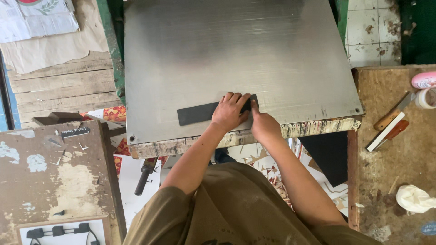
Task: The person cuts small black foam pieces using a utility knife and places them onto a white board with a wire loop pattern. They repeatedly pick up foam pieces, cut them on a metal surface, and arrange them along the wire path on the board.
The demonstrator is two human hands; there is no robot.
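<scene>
A dark flat strip lies on a large grey metal plate, near its front edge. My left hand presses down on the right part of the strip with fingers spread over it. My right hand rests beside it at the strip's right end, thumb and forefinger touching the end of the strip. Whether the right hand holds a small tool is hidden.
A worn wooden bench at right carries knives with wooden handles, a tape roll and a crumpled white cloth. A peeling stand is at left. Paper scraps lie under the plate's front edge.
</scene>
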